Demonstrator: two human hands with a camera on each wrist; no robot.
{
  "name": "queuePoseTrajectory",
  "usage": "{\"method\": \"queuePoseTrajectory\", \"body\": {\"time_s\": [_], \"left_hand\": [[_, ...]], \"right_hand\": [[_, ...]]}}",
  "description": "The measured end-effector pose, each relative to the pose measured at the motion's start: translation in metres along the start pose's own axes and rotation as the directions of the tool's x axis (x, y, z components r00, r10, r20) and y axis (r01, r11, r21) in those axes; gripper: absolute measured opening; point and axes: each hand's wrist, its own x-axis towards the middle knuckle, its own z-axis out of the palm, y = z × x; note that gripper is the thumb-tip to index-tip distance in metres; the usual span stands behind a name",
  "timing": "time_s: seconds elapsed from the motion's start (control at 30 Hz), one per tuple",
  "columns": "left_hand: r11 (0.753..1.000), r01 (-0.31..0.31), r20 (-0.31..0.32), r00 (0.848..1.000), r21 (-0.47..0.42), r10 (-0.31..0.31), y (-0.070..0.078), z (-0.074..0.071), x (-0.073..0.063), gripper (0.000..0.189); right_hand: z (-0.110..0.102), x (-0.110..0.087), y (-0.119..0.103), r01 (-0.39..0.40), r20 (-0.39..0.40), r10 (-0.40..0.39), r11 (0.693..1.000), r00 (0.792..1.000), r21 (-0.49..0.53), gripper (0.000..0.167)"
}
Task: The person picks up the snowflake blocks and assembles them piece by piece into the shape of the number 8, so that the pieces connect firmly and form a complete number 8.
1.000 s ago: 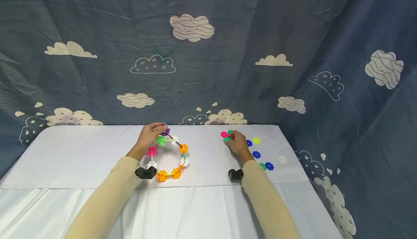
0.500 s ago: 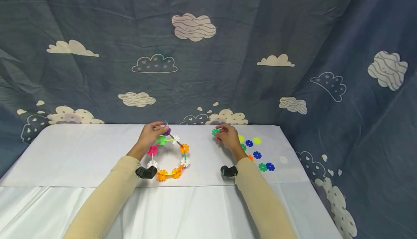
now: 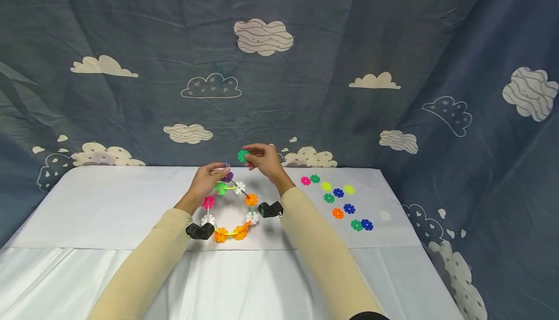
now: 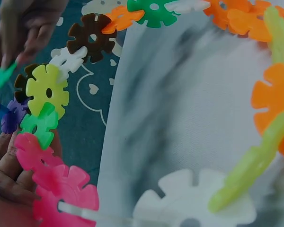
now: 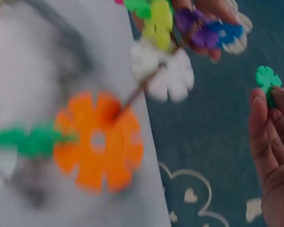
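A ring of linked plastic flower discs (image 3: 208, 202) in several colours hangs from my left hand (image 3: 203, 184). Fingers and thumb pinch it at its far end, by the purple disc (image 5: 199, 28) with a blue disc (image 5: 229, 33) slotted into it. A green flower disc (image 3: 242, 155) is pinched between thumb and fingers of my right hand (image 3: 267, 161), raised just right of the left hand and apart from the ring. Brown (image 4: 92, 38), yellow (image 4: 47, 91) and pink discs (image 4: 66, 194) of the ring show in the left wrist view; an orange disc (image 5: 98, 142) looks large in the right.
Loose flower discs lie scattered on the right of the white table (image 3: 279, 232), among them pink (image 3: 305, 181), yellow (image 3: 349, 190), orange (image 3: 338, 213) and blue ones (image 3: 367, 224). A dark cloud-patterned cloth (image 3: 305, 92) hangs behind the table's far edge.
My right hand has picked the green disc from the loose ones and carried it up and left, close to the left hand. The left hand keeps its hold on the ring, nearly still.
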Motion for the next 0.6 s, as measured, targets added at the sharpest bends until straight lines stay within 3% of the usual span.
{"method": "queuePoseTrajectory", "body": {"time_s": [0.27, 0.43, 0.6], "left_hand": [[1.000, -0.014, -0.007, 1.000, 0.014, 0.014, 0.000, 0.001, 0.001, 0.047], [0.999, -0.026, 0.003, 1.000, 0.026, 0.026, 0.000, 0.000, 0.001, 0.047], [1.000, -0.016, 0.002, 1.000, 0.019, 0.016, 0.001, 0.000, 0.002, 0.045]], "right_hand": [[0.026, 0.013, -0.006, -0.017, 0.010, 0.016, 0.998, 1.000, 0.064, 0.023], [0.031, 0.016, -0.006, -0.005, 0.007, 0.005, 0.999, 1.000, 0.046, 0.022], [0.032, 0.017, -0.009, -0.026, 0.062, 0.025, 1.000, 0.998, 0.011, 0.022]]}}
